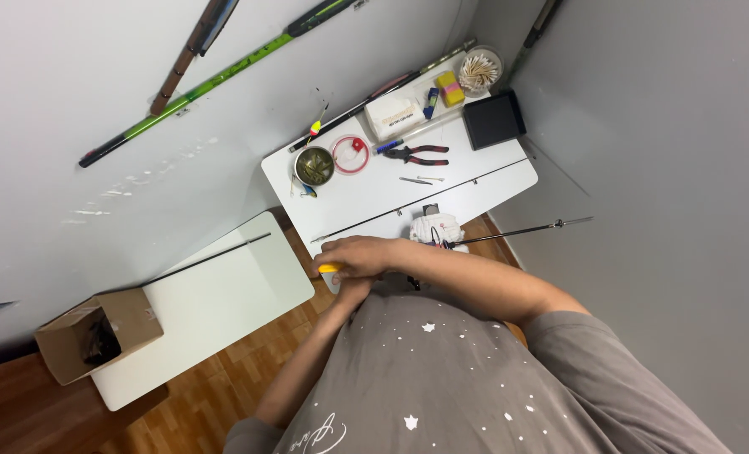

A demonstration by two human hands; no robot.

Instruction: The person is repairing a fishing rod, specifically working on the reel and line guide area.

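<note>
My two hands meet at the near edge of the white table [492,181]. My right hand [362,255] lies on top, fingers curled down, and covers most of my left hand [349,284], which comes up from below. A small yellow object [330,267] pokes out under the fingers, and the left hand seems to grip it. What the right hand holds is hidden. Just right of the hands lies a white cloth bundle [436,227], and a thin dark rod [526,229] sticks out of it to the right.
On the table are a long thin rod [467,182], red-handled pliers [418,154], a metal bowl [314,166], a red ring spool [350,155], a white box [394,114], a stick cup [480,71] and a black tray [493,119]. A lower white table [223,311] carries a cardboard box [97,335]. Rods [215,80] hang on the wall.
</note>
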